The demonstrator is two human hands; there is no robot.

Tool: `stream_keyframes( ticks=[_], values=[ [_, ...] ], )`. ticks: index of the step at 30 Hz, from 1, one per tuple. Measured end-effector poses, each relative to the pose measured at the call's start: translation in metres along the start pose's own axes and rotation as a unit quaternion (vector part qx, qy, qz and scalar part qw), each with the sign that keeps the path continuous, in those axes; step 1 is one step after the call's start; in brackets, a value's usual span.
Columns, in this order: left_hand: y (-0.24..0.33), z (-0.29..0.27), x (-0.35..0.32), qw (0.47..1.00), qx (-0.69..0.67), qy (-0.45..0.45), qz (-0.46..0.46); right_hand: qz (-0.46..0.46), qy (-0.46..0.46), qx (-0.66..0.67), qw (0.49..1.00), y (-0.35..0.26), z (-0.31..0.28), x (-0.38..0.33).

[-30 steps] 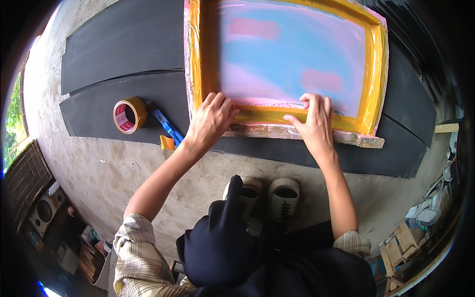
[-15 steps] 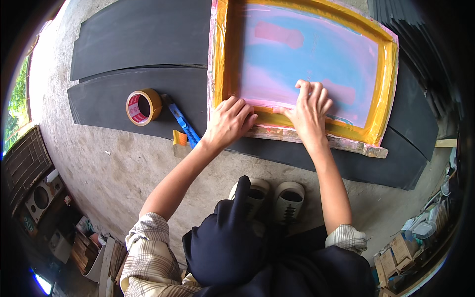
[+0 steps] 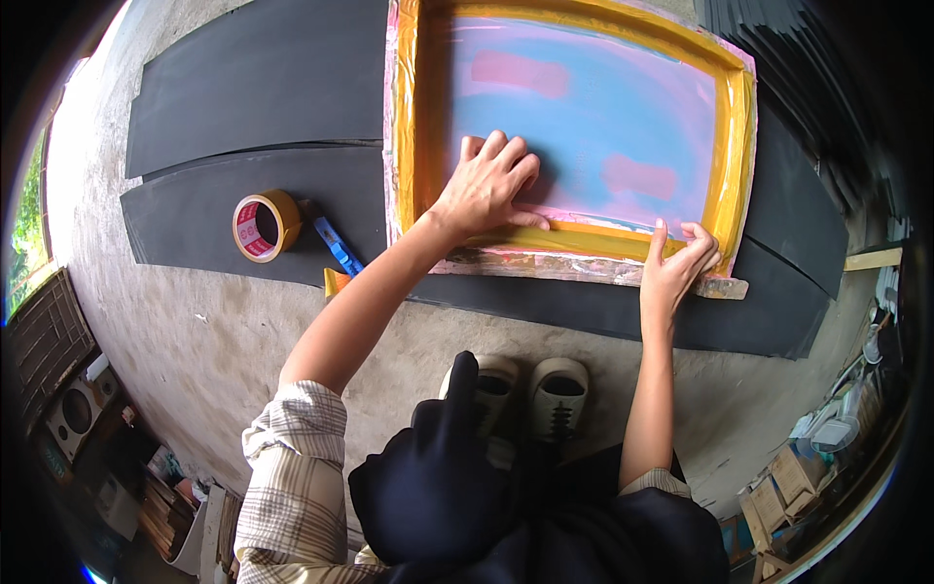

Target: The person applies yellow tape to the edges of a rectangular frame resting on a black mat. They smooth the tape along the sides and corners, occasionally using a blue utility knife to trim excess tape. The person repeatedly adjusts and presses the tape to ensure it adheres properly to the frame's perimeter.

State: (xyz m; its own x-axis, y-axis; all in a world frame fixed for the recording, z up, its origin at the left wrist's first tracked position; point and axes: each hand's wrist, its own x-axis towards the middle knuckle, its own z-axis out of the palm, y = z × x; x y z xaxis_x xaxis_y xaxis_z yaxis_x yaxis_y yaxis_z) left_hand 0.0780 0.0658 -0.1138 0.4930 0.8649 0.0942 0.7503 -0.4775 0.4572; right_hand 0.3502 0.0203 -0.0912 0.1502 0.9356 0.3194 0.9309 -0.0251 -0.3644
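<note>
A screen-printing frame (image 3: 735,185) with a blue and pink mesh (image 3: 584,117) lies flat before me. Yellow-brown packing tape (image 3: 589,239) lines its inner border. My left hand (image 3: 491,185) rests over the near left part, its thumb stretched along the tape of the near side and its fingers bent above the mesh. At the near right corner, my right hand (image 3: 681,265) touches the taped edge with thumb and fingers apart. Neither hand visibly holds a loose thing. A tape roll (image 3: 265,226) and a blue box cutter (image 3: 338,246) lie left of the frame.
Black sheets (image 3: 263,88) lie under the frame on the concrete floor (image 3: 214,331). A small yellow-orange piece (image 3: 336,282) sits partly behind my left forearm. Dark stacked strips (image 3: 788,78) stand at the far right; cardboard boxes (image 3: 778,482) are at the lower right.
My left hand has moved right and farther over the mesh. My right hand has slid right and nearer, from the middle of the near side to its right corner.
</note>
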Motion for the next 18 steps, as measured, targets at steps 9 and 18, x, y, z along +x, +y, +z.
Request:
stream_keyframes(
  ticks=[9,18],
  values=[
    [0.004,0.009,0.001,0.997,0.052,0.016,0.047,-0.011,0.121,0.049,0.991,0.021,0.006,-0.02],
    [0.0,0.019,0.013,0.973,0.045,-0.038,0.221,-0.026,0.14,0.04,0.989,0.025,0.013,-0.053]
  ],
)
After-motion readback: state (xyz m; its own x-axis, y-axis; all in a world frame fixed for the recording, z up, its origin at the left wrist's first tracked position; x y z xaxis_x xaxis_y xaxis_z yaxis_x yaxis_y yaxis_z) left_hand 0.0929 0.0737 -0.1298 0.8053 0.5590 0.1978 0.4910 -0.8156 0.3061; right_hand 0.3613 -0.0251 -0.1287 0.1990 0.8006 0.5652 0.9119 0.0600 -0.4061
